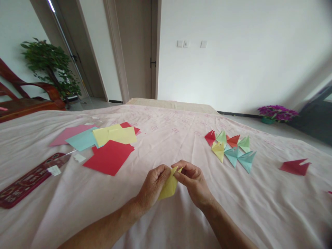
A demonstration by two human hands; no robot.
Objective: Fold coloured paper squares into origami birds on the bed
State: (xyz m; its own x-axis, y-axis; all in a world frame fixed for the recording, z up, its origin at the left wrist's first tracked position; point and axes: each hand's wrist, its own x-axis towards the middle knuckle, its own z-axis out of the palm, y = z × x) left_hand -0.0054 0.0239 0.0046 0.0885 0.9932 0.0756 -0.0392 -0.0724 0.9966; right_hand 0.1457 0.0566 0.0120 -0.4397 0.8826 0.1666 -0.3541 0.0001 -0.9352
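Between my two hands, above the cloth, is a folded yellow paper [169, 187] with pointed tips at its top. My left hand [155, 181] grips its left side, thumb pressed on the upper edge. With thumb and fingertips, my right hand [194, 181] pinches a narrow pointed tip on the right. Off to the right lie several finished-looking folded paper shapes, among them a yellow one [218, 151], a blue one [247, 159] and a green one [244, 143]. A dark red folded paper [295, 167] sits farther right by itself.
Left of my hands are flat sheets: red [110, 159], yellow [124, 135], light blue [82, 138] and pink [67, 134]. A dark red patterned long packet [27, 181] lies at far left, near small white scraps [54, 170]. A pale pink cloth [166, 138] with creases covers the surface.
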